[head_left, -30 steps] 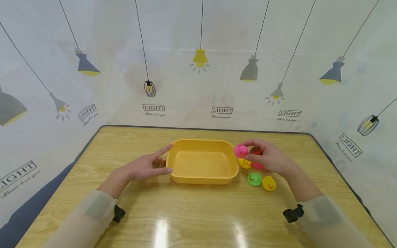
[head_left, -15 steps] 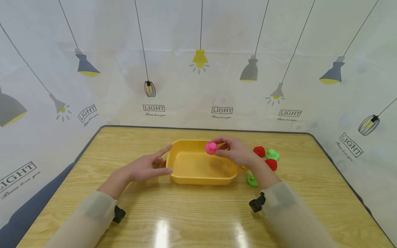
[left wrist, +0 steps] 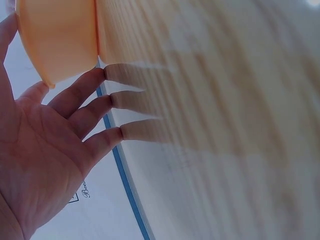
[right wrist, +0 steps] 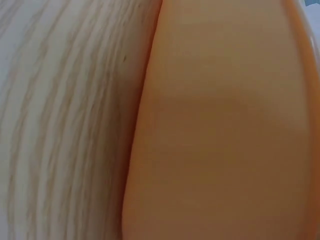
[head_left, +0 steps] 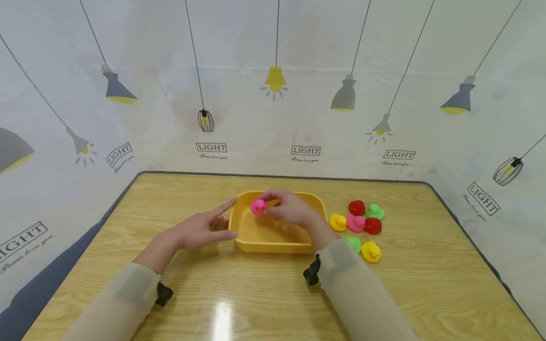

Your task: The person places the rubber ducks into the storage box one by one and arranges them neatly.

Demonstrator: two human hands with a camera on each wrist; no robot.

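In the head view a pink rubber duck (head_left: pixel 259 207) is pinched between the thumb and fingers of my right hand (head_left: pixel 289 208). It hangs over the left part of a yellow plastic tub (head_left: pixel 273 247). My left hand (head_left: pixel 198 230) rests at the tub's left end, thumb and index finger spread against its rim. In the left wrist view the other fingers (left wrist: pixel 82 95) of that hand reach down to the table beside the tub (left wrist: pixel 60 40). The right wrist view shows only the tub's outer wall (right wrist: pixel 220 140) and table; the right hand and duck are out of it.
Right of the tub lie several more rubber ducks: a yellow duck (head_left: pixel 338 222), a pink duck (head_left: pixel 356 223), a red duck (head_left: pixel 373 226) and a green duck (head_left: pixel 376 211) among them. A printed curtain (head_left: pixel 273 123) stands behind the wooden table (head_left: pixel 239 293).
My right hand has carried the pink duck leftward from beside the other ducks, across the tub to its left part. The left hand stays at the tub's left end.
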